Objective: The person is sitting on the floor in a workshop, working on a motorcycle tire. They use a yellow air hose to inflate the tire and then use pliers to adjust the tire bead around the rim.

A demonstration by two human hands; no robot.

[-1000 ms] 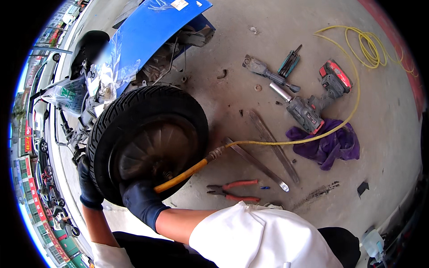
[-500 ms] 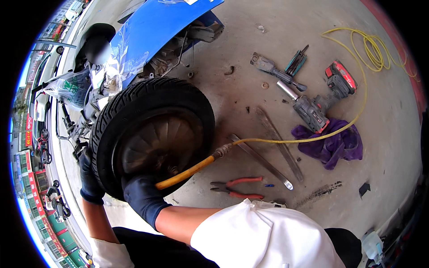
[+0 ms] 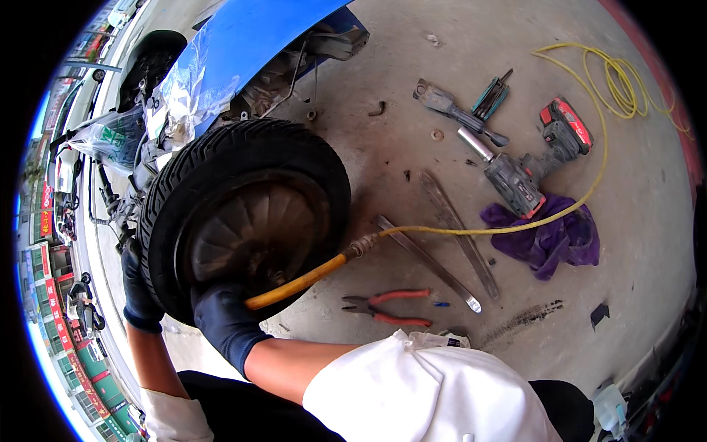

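Note:
A wheel with a black treaded tyre (image 3: 158,214) and a dusty, finned hub (image 3: 254,225) stands tilted in front of me. My left hand (image 3: 140,291), in a dark glove, grips the tyre's left side by the tread; its fingertips are partly hidden. My right hand (image 3: 224,317), gloved too, is closed around the end of a yellow air hose (image 3: 298,283) at the lower rim. The hose end and whatever it meets at the rim are hidden by the glove. A metal coupling (image 3: 361,245) joins the thick hose piece to a thinner yellow line.
Right of the wheel lie two tyre levers (image 3: 431,265), red-handled pliers (image 3: 390,306), a cordless impact wrench (image 3: 515,177), a purple cloth (image 3: 549,243), a ratchet-like tool (image 3: 456,110) and a hex key set (image 3: 491,96). Beyond the tyre is a blue vehicle panel (image 3: 258,44). Coiled hose (image 3: 622,81) lies far right.
The wheel and both hands sit slightly further left in view, while the tools hold nearly the same places. Both grips look unchanged.

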